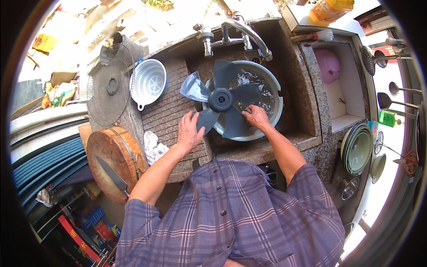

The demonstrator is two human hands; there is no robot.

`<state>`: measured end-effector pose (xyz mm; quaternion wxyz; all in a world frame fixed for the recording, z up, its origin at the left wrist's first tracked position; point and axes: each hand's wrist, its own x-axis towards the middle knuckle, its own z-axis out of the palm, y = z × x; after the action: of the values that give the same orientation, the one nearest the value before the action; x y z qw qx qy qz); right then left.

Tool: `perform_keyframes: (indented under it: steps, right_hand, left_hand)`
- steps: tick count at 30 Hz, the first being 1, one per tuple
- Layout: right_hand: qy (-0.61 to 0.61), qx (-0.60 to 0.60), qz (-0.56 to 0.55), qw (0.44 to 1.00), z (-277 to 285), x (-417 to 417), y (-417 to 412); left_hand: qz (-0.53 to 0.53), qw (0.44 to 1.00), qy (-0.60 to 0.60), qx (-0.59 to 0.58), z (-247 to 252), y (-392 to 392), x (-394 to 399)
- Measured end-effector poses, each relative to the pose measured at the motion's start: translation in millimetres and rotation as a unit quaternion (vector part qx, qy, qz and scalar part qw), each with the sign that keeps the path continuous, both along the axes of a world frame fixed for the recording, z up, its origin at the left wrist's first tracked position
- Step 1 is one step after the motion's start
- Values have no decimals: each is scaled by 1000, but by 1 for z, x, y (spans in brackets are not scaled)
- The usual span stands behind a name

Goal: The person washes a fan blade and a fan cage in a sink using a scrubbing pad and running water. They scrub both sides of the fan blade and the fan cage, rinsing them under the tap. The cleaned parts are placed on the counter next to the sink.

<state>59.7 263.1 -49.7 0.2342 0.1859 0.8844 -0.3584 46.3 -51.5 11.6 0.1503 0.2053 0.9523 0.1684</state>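
A dark plastic five-blade fan impeller point(221, 99) lies over a round basin point(279, 111) of water in a stone sink. My left hand point(190, 131) touches the lower left blade, with its fingers spread along the blade's outer end. At the lower right, my right hand point(256, 116) pinches a small dark item, perhaps a scrubber, beside another blade; the item is mostly hidden by the fingers. The wet upper left blade reaches over the ribbed drainboard point(173, 110). A wire fan guard point(111, 85) leans at the left.
A chrome faucet point(248, 30) arches over the sink. White colander point(150, 83) and white cloth point(154, 147) are on the left. A knife point(111, 173) lies on a round wooden chopping block point(135, 150). Stacked bowls point(357, 148) stand right; a brush point(317, 36) rests on the sink's far-right corner.
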Motion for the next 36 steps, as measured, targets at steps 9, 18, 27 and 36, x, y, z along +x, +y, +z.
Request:
perform_keyframes:
  steps: [9, 18, 27, 36]
  right_hand:
    - [285, -78, -115, 948, 34, -20, -29]
    - [223, -14, -90, 971, -41, -4, -34]
    - [70, -220, -560, 796, -55, -30, 37]
    - [356, -32, -9, 934, 67, -17, -49]
  left_hand:
    - [239, 942, -223, 79, -19, 23, -33]
    - [328, 776, -380, 382, -21, 48, -46]
    - [217, 905, -305, 201, -11, 84, -64]
    - [163, 882, -301, 322, 30, 121, -43]
